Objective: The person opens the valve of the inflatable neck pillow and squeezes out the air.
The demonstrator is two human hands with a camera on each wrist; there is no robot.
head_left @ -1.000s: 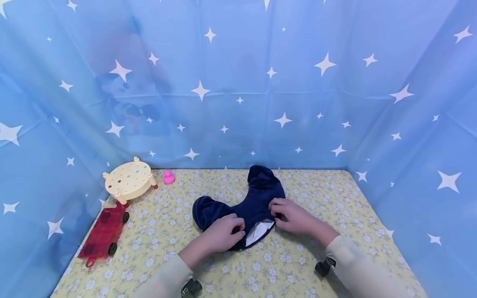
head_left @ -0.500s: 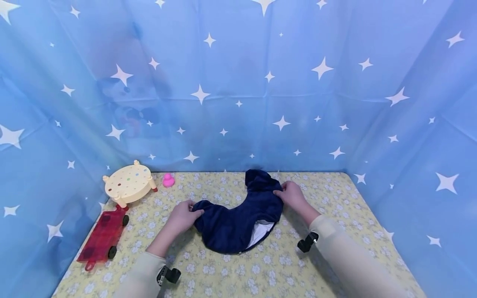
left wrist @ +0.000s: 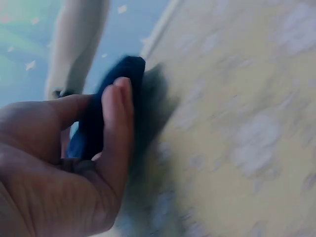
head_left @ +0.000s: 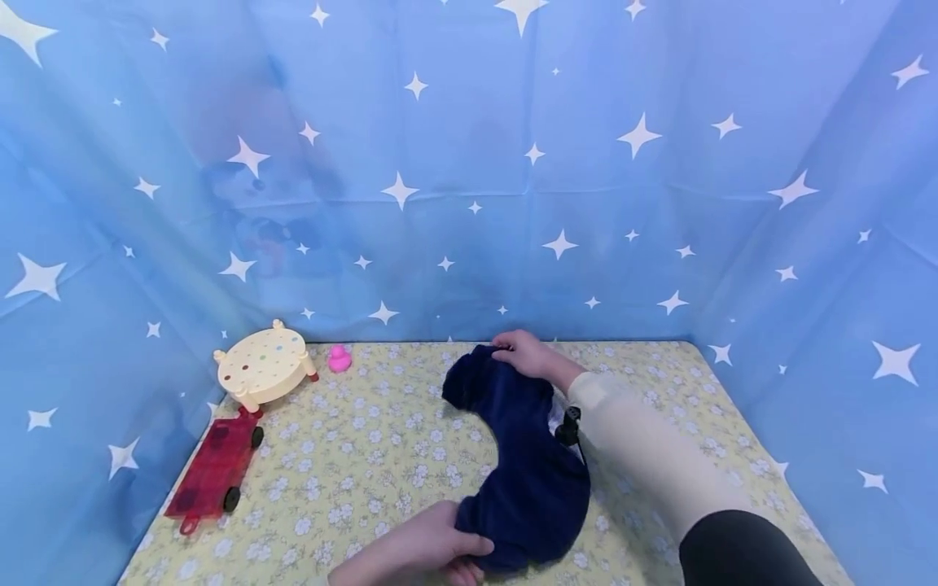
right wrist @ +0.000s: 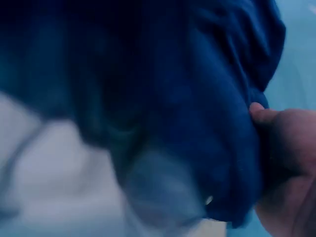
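A navy, plush, U-shaped neck pillow (head_left: 523, 456) is turned so that its opening faces left. My left hand (head_left: 432, 537) pinches its near end between thumb and fingers. At the far end my right hand (head_left: 531, 354) grips the outer edge. A strip of white lining (head_left: 557, 411) shows on the pillow's right side, partly behind the right forearm. In the left wrist view the left hand's fingers (left wrist: 118, 123) curl round the dark cloth. The right wrist view is blurred, with the right hand's thumb (right wrist: 264, 113) against the blue fabric.
To the left stands a cream round toy table (head_left: 265, 366) with coloured dots, legs upward. In front of it lies a red see-through toy cart (head_left: 216, 468) with black wheels. A pink toy duck (head_left: 339, 359) sits near the back edge. A starry blue curtain (head_left: 469, 163) surrounds the floral-covered table (head_left: 352, 472).
Both hands first worked near the pillow's opening, then took its two ends. The pillow has since been turned: its left end came toward me, its right end swung back and left.
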